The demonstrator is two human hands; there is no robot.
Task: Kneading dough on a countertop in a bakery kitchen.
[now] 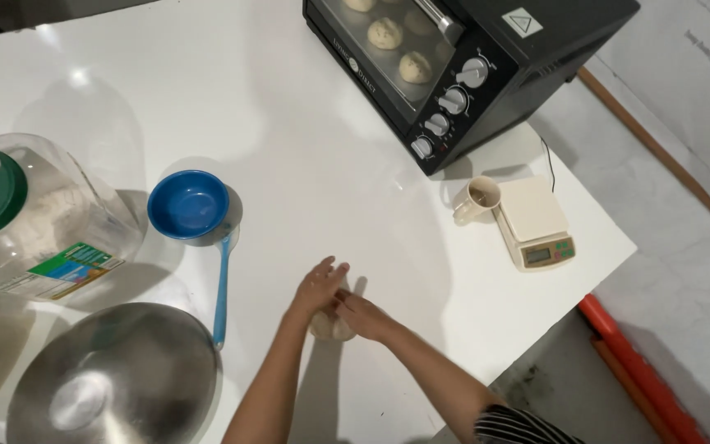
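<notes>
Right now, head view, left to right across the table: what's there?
Clear jar with green lid → steel bowl → blue bowl → left hand and right hand on dough → cream mug → kitchen scale.

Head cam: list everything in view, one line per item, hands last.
table: 1, white, fills most of the view
toaster oven: 1, black, far edge of table, door shut
dough rounds: at least 4 seen, pale, behind the oven glass
cup: 1, cream, right of centre, beside the scale
kitchen scale: 1, cream, near right table edge
bowl: 1, blue, left of centre
utensil handle: 1, light blue, below the bowl
jar: 1, clear with green lid, far left
metal bowl: 1, silver, bottom left
dough lump: 1, pale, under both hands
left hand: on the dough
right hand: on the dough
</notes>
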